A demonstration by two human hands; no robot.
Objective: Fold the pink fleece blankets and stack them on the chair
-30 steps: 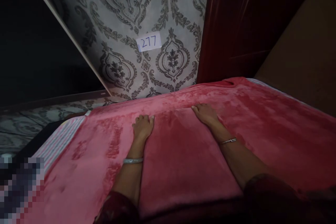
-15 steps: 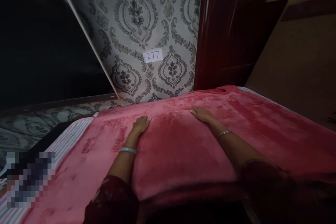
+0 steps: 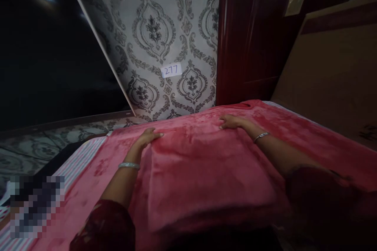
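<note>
A folded red-pink plush blanket (image 3: 203,180) lies in front of me on a wider spread of the same kind of plush cloth (image 3: 97,180). At its far left corner rests my left hand (image 3: 147,137), thumb stretched out to the right over the fabric, a pale bangle on the wrist. My right hand (image 3: 231,121) is at the far right corner, fingers bent a little and thumb apart from them; its wrist bears a thin silver bangle. Both hands touch the cloth and look open. Wrinkles run across the blanket between them. The near edge fades into shadow.
Behind the cloth stands a patterned wall with a paper label (image 3: 171,70) reading 277. A large dark screen (image 3: 59,55) is at left, a dark red wooden panel (image 3: 250,39) and a brown board (image 3: 332,70) at right. Striped fabric (image 3: 79,160) shows along the left edge.
My hands have moved farther apart, the left one leftward. The folded blanket's sides now stand out more clearly, and its top has wrinkled. The view has tilted slightly up.
</note>
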